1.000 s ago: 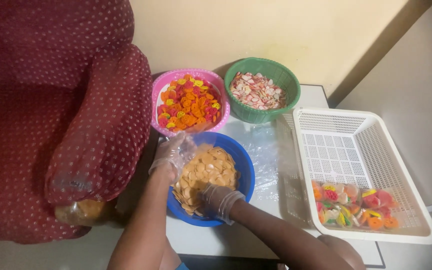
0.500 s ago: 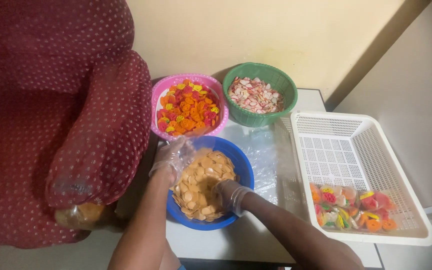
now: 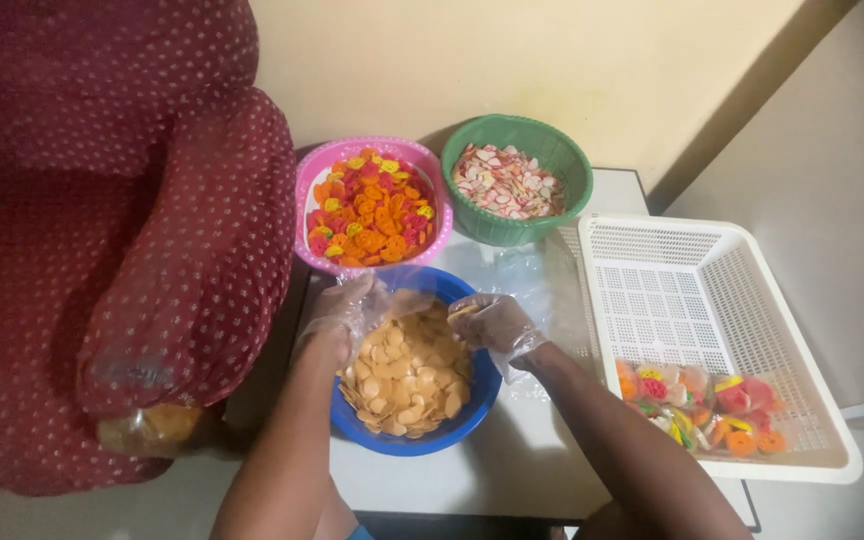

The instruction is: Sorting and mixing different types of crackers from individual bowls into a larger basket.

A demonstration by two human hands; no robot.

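Near the centre of the frame, both hands work over a blue bowl (image 3: pixel 407 435) heaped with pale yellow round crisps (image 3: pixel 402 375). The left hand (image 3: pixel 344 318), in a thin clear plastic glove, is curled around the mouth of a small clear plastic bag (image 3: pixel 407 302) at the bowl's upper rim, gripping it. The right hand (image 3: pixel 492 322), gloved the same way, is pinched shut on what looks like a single crisp or the bag's edge, just right of that opening.

To do this well, the bag's mouth wants holding wide and directly over the bowl so stray pieces fall back in, and the crisps look brittle, so a light pinch seems wiser than a squeeze.

Above the blue bowl, touching or nearly so, sits a pink bowl (image 3: pixel 314 190) of orange, red and yellow crisps; to its right a green bowl (image 3: pixel 567 180) holds white and pink ones. A white slotted basket (image 3: pixel 712 260) fills the right of the frame, with filled mixed-colour packets (image 3: pixel 697 400) in its lower corner. A dark red dotted armchair (image 3: pixel 102 250) takes the left side.

The bag is nearly invisible against the gloves, so how full it is cannot be told. The fingertips are blurred by plastic. The forearms are cut off at the bottom edge, and loose clear plastic on the table (image 3: pixel 522 475) between bowl and basket is hard to make out
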